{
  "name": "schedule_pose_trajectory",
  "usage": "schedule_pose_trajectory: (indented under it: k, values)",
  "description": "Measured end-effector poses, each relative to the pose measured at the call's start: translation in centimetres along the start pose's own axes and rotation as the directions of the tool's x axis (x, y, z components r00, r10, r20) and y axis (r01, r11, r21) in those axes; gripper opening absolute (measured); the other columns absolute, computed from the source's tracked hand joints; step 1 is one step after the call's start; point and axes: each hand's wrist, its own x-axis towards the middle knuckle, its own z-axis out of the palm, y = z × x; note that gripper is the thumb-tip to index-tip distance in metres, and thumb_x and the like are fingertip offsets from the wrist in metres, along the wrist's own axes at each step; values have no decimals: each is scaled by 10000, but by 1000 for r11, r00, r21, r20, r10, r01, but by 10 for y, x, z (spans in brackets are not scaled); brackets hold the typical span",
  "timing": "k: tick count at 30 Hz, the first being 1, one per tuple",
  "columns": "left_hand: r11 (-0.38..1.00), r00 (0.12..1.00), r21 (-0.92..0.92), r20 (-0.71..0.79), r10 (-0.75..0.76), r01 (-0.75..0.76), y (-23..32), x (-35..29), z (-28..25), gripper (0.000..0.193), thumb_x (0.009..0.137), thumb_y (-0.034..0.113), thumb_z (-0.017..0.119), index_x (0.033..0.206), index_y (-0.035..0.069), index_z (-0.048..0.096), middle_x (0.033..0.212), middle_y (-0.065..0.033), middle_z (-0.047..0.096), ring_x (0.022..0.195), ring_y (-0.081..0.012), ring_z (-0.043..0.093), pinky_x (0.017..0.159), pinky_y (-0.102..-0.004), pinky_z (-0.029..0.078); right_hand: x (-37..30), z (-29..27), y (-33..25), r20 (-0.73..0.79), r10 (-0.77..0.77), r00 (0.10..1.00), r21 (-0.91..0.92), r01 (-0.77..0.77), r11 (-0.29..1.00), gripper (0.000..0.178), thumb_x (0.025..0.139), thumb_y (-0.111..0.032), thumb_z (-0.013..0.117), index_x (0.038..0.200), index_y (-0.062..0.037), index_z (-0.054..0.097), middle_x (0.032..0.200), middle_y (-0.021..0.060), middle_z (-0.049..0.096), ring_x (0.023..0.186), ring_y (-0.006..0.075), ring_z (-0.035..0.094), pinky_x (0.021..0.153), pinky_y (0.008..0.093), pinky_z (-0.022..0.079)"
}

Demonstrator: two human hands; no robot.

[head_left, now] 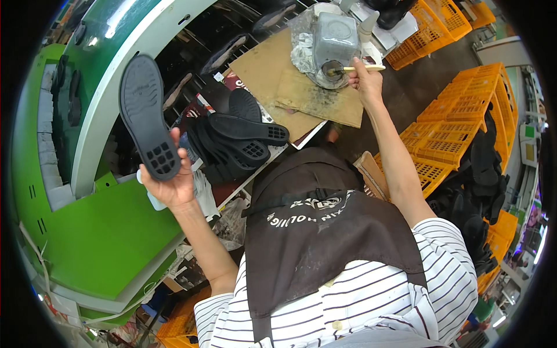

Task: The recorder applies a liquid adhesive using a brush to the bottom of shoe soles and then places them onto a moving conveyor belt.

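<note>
My left hand grips a black shoe sole by its heel end, holding it up with the ridged face showing. Between my right thumb and fingers is the pale handle of a brush; my right hand is closed around it. The brush's bristles dip into the opening of a clear plastic container, which lies at the far end of the cardboard. A pile of black shoe soles rests on the bench between my hands.
Stained cardboard covers the bench under the container. A white-capped bottle stands beside it. Orange crates, some with black soles, line the right. A green machine fills the left, with a rack of rods beyond the bench.
</note>
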Motion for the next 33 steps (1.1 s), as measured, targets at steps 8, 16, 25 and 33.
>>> schedule_pose_trajectory:
  k: [8,16,25,33]
  values:
    - [984,961,161,255,-110,70,-33,5,16,743,737,405,632,1293,-25,391,1152,-208,445,912,-285,514,766,-387,450,-6,-17,3,5,162,987,413,-149,898,277,846,-315,685,873,-49,613,642,13,577,521,98,553,468,214,442]
    - [993,977,95,194,-92,74,-55,21,30,590,960,499,301,1271,9,405,1136,-167,448,873,-271,453,694,-374,382,-26,-14,8,85,8,996,299,-33,954,197,861,-252,661,878,-64,606,666,19,600,529,97,556,506,219,447]
    - [925,955,368,230,-189,95,-81,34,27,829,769,432,720,1387,46,324,1313,-166,460,1236,-292,458,1014,-405,419,-50,-20,27,225,-221,949,86,206,975,192,870,-127,635,1028,-18,650,813,2,624,726,78,573,689,216,466]
    - [907,984,415,124,-131,68,-113,41,40,645,745,13,701,1314,79,404,1332,-134,478,1242,-226,449,998,-367,400,-48,-25,64,226,-93,970,491,-31,870,241,883,-73,617,1107,6,577,902,64,610,813,135,589,719,250,474]
